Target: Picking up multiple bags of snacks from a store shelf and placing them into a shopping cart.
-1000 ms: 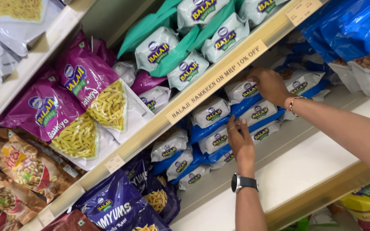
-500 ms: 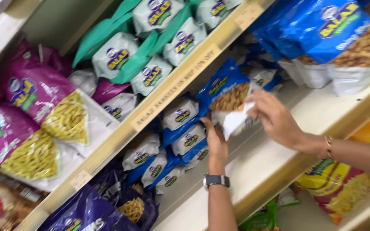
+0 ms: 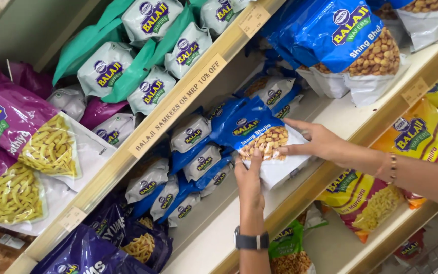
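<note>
A blue and white snack packet (image 3: 259, 139) with a window showing coated nuts stands at the front of the middle shelf (image 3: 325, 109). My left hand (image 3: 249, 180), with a dark watch on its wrist, grips the packet's lower left edge. My right hand (image 3: 318, 143), with a bracelet on its wrist, holds the packet's right side, fingers spread across its front. Behind the packet lie rows of smaller blue and white packets (image 3: 196, 157).
Green and white packets (image 3: 143, 66) fill the shelf above. Purple packets of yellow sticks (image 3: 21, 152) hang at left. Large blue nut packets (image 3: 351, 45) sit at upper right, yellow packets (image 3: 422, 137) on the shelf below. A cream price strip (image 3: 178, 104) edges the upper shelf.
Both hands have drawn the blue nut packet forward and lower on the shelf. My left hand has closed on its lower edge. The view has shifted right and moved closer.
</note>
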